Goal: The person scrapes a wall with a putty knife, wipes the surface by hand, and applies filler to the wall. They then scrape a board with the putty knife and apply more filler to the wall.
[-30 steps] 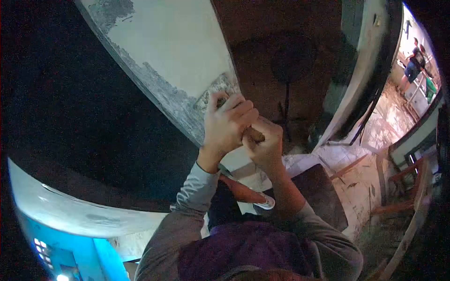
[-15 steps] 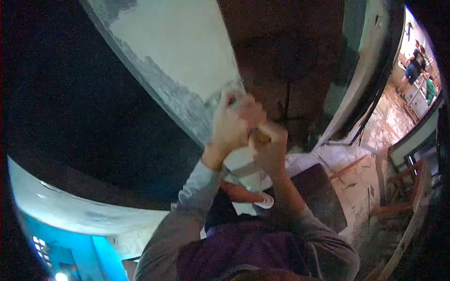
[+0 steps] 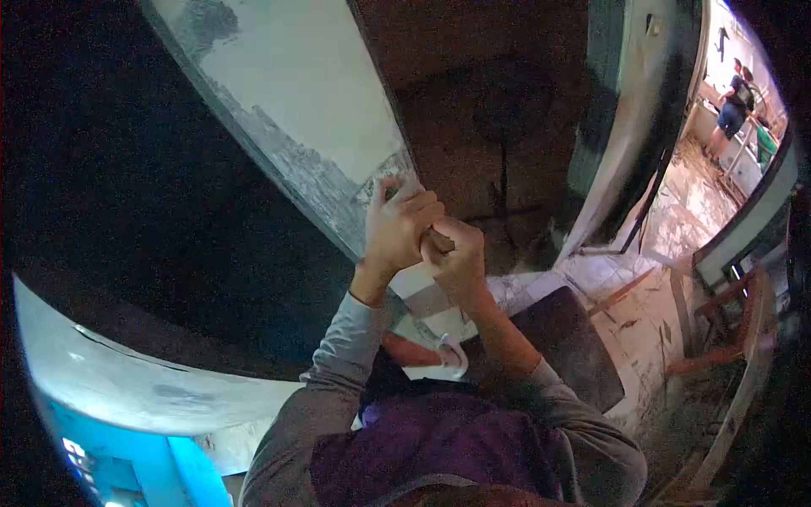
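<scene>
Both hands are raised close together at the lower end of a narrow white wall face (image 3: 312,76), whose left border shows rough grey patches (image 3: 308,169). My left hand (image 3: 397,232) is closed, its fingers curled beside the roughened grey end of the face. What it grips is hidden. Just right of it and lower, my right hand (image 3: 460,262) is wrapped round a short brownish handle (image 3: 439,242), of which only a bit shows between the fingers. The working end of this tool is covered by the hands.
A dark recess with a stand fan (image 3: 503,160) lies beyond the wall face. Right of it is a door frame (image 3: 621,127). Wooden debris (image 3: 625,291) and a wooden chair (image 3: 731,325) are on the floor at right. Farther off, a person (image 3: 733,106) stands in a bright room.
The view has shifted, so the wall and doorway appear farther left. Both hands stay together at the wall's end, showing sharper now, and less of the handle is visible.
</scene>
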`<state>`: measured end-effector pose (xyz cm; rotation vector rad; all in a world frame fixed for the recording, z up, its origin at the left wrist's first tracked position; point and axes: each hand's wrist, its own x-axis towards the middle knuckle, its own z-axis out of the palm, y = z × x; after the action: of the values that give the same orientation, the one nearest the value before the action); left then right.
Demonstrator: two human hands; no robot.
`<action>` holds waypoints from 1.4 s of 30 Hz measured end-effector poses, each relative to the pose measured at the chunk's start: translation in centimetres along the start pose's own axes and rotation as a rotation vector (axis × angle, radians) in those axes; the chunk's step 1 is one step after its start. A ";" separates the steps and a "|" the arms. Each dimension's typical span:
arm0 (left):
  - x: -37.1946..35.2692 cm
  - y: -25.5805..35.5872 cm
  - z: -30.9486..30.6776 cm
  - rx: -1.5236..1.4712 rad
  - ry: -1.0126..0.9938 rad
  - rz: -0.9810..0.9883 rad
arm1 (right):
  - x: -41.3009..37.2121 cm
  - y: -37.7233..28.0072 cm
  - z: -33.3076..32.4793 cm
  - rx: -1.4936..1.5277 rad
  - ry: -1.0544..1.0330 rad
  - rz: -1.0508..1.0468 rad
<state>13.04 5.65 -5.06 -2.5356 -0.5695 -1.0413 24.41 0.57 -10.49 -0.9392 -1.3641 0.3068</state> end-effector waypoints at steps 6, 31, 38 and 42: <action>5.9 -1.7 -3.8 0.098 0.042 0.069 | 4.5 -2.0 0.2 -0.007 0.059 -0.128; -49.3 12.8 13.4 -0.193 -1.179 -0.087 | -47.6 -10.8 -19.6 -0.704 0.398 1.026; -72.0 26.5 -10.4 -0.757 -1.545 -1.331 | -52.3 -19.3 -21.0 -0.676 0.319 1.177; -74.1 28.8 -15.0 -0.742 -1.415 -1.616 | -52.7 -16.0 -22.3 -0.725 0.185 1.175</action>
<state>-30.07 -43.21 -53.01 -2.5707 -3.3057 0.9218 27.43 -54.02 -33.68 -2.2798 -0.5878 0.5885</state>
